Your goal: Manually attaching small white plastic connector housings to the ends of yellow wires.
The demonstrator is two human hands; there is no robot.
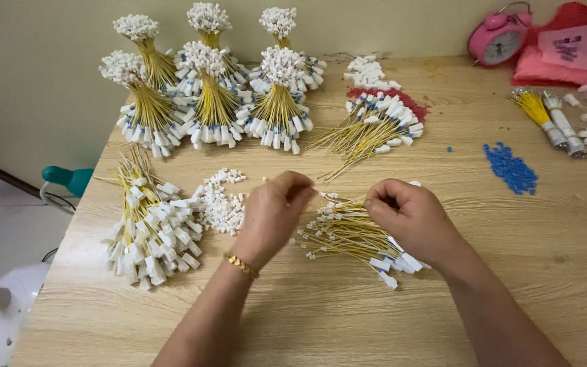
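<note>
Over the loose bundle of yellow wires lying mid-table, the right hand curls closed, pinching wires at its top edge, while the left hand, just left of the bundle, pinches its fingertips on something too small to tell, beside a pile of white connectors.

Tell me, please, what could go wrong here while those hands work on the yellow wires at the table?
The left hand hovers just beside the loose white connectors; a nudge could scatter them. The right hand rests on the fanned yellow wire bundle, whose thin wires might tangle or bend. The blue beads lie loose and unconfined, so they could roll off the table.
</note>
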